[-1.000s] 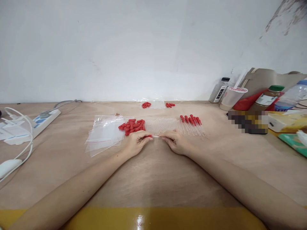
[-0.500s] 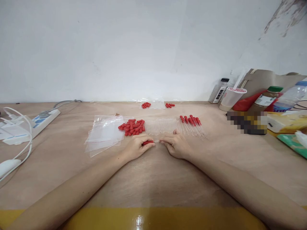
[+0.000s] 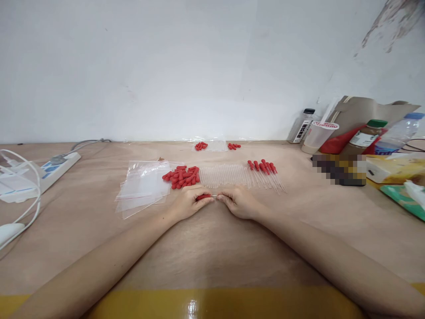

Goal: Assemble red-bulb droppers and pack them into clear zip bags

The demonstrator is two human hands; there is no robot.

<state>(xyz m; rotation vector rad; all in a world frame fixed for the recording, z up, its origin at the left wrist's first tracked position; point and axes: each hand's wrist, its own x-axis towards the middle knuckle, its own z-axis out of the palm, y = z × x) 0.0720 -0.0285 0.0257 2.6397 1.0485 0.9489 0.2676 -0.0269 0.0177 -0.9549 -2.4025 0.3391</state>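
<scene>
My left hand is closed around a red rubber dropper bulb. Facing it, my right hand pinches a thin clear dropper tube, whose short visible length meets the bulb's end; how deep it sits is hidden by my fingers. Just beyond my left hand lies a pile of red bulbs. A row of clear tubes stretches behind both hands. To its right lie several droppers with red bulbs on their tubes.
Clear zip bags lie left of the bulb pile. Near the wall is a bag with bulbs and tubes. A power strip with cables is at left. A cup, bottles and a green packet stand or lie at right.
My right hand has moved slightly left, closer to my left hand, so less of the tube shows between them. The whole view has shifted a little.
</scene>
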